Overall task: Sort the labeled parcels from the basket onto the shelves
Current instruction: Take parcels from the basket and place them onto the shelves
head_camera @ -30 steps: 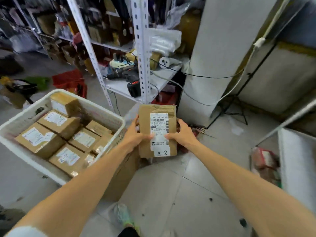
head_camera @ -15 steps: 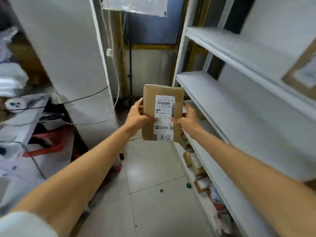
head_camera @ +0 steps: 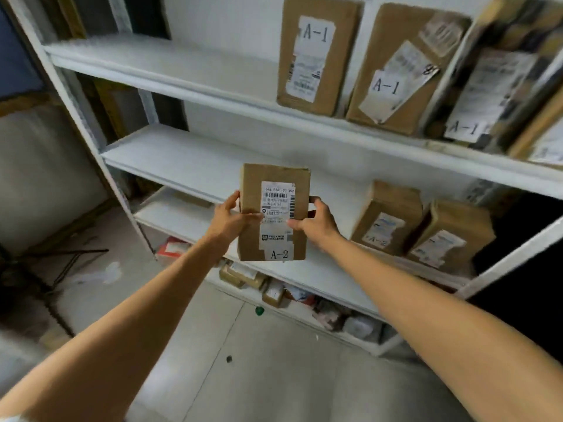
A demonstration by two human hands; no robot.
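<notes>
The A-2 parcel [head_camera: 274, 236] is hanging upright before the middle shelf [head_camera: 182, 159]'s front edge, left hand [head_camera: 227, 220] and right hand [head_camera: 316, 222] gripping its sides; the shelf's left half is lying bare; two boxes [head_camera: 387, 220] are occupying its right end

Three A-1 parcels [head_camera: 313, 56] [head_camera: 396, 71] [head_camera: 475, 95], two readable A-2 parcels [head_camera: 275, 239] [head_camera: 385, 222], two hands [head_camera: 227, 219] [head_camera: 316, 222], one shelving rack [head_camera: 195, 166].

Held parcel [head_camera: 275, 208], betw. left hand [head_camera: 227, 222] & right hand [head_camera: 316, 225]: brown cardboard, matt, w/ smooth white paper label [head_camera: 277, 236]. A-2 boxes [head_camera: 387, 220] just right of hands: same matt cardboard, paper labels. A-1 boxes [head_camera: 316, 56] above hands: cardboard, one label wrinkled & lifting. Shelf boards [head_camera: 189, 159] behind hands: white, smooth, matt. Floor [head_camera: 274, 376] below: pale tile, slight sheen.
</notes>
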